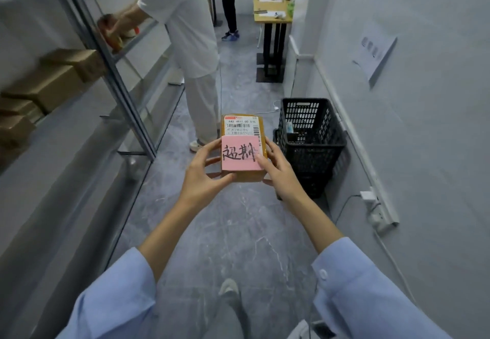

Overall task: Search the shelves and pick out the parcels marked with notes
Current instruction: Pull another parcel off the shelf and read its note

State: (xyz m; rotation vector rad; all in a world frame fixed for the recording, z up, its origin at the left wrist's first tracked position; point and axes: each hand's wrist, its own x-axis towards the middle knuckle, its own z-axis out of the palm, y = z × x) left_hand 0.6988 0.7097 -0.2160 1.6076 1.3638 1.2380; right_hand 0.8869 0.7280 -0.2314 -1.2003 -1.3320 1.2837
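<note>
I hold a small brown cardboard parcel (241,120) in front of me over the aisle floor. A white shipping label sits on its far half, and a pink note (240,154) with black handwriting covers its near half. My left hand (205,173) grips the parcel's left side, thumb under the near edge. My right hand (277,169) grips its right side, fingers on the note's edge. The metal shelves (79,126) run along my left, with several plain brown boxes (50,84) on an upper level.
A black plastic basket (313,140) stands on the floor by the right wall, just right of the parcel. Another person in white (191,47) stands ahead reaching into the shelves. A wooden stand (273,20) is further back. A power strip (376,211) hangs on the wall.
</note>
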